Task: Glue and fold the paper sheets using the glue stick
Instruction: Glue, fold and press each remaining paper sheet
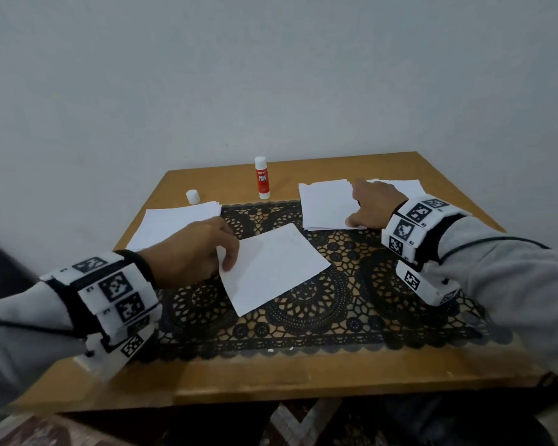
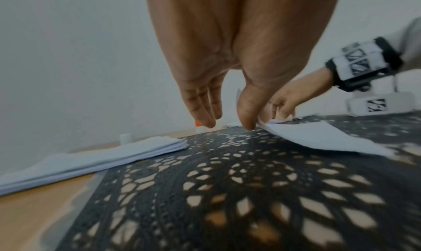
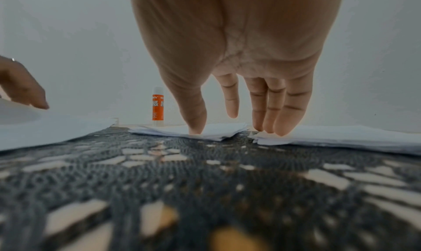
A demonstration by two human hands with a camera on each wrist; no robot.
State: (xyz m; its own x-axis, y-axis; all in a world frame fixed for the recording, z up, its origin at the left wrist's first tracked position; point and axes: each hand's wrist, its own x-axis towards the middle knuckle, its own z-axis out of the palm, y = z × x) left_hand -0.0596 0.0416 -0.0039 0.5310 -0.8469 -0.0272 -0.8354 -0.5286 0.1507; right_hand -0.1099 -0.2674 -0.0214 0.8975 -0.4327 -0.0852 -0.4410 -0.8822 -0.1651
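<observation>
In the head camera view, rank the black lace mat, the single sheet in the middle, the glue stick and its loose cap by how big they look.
1. black lace mat
2. single sheet
3. glue stick
4. cap

The stick and cap stand farther away, yet the order looks clear.

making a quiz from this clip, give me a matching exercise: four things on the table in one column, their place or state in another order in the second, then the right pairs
Things:
1. glue stick
2. cap
3. single sheet
4. right-hand stack

Places or states:
A. lying on the black lace mat, its edge held by the left hand
B. standing upright and uncapped near the table's far edge
C. under the fingers of the right hand
D. alone on the wood, left of the glue stick

Pairs: 1-B, 2-D, 3-A, 4-C
</observation>
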